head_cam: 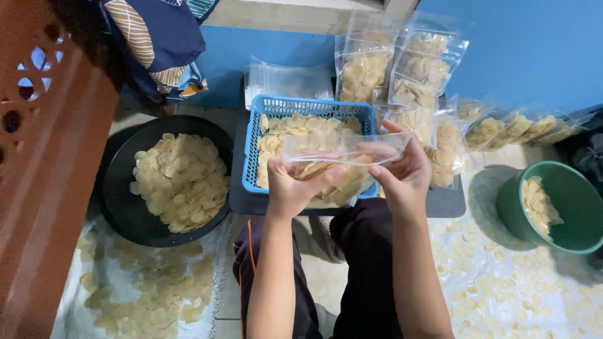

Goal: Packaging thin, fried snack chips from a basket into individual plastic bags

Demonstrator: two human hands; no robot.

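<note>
Both hands pinch one clear bag (342, 164) of pale chips over the blue basket (308, 110): left hand (290, 188) closed on its lower edge, right hand (402, 176) gripping the top. Black pan (119, 182) sits at nine o'clock, green bowl (571, 194) at three, filled bags (414, 81) at one against the blue wall (527, 50). Chips litter the floor sheet (502, 276).

Clear plastic bag (342, 157): w/ pale round chips inside, held horizontal above blue basket (308, 110), mouth at top.
</note>
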